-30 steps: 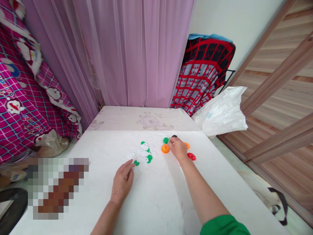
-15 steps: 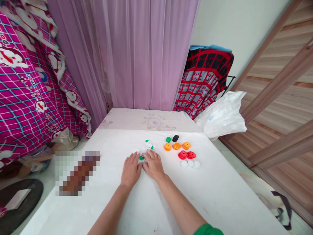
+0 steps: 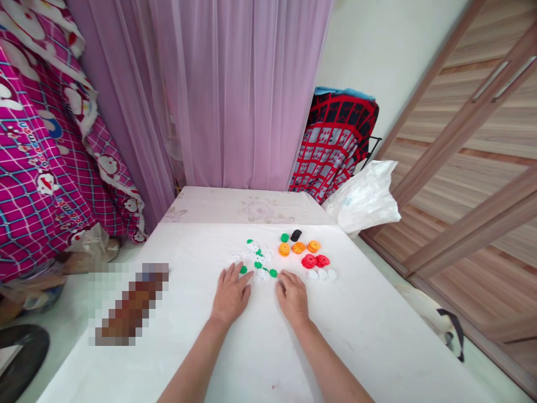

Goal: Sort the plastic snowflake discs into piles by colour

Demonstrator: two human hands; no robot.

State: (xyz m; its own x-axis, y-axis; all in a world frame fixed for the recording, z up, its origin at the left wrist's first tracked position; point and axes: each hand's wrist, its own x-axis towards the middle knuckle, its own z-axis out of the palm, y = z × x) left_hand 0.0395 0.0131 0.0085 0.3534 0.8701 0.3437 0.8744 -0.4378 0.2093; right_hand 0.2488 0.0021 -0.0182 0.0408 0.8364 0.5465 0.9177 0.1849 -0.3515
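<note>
On the white tabletop, my left hand rests with its fingers spread, tips by a green crocheted-looking piece. My right hand lies with loosely bent fingers beside another green piece; nothing shows in its grasp. Between and beyond the hands is a loose cluster of white lacy flower-like pieces with small green pieces among them. Right of this cluster sit small piles: green, black, three orange, two red and three white.
A blurred-out brownish object lies at the table's left side. Beyond the right table edge is a white plastic bag. A purple curtain hangs behind the table, with wooden wardrobe doors at the right.
My hands have moved apart, the right one going right, uncovering more white and green pieces between them. The camera view has shifted slightly to the right.
</note>
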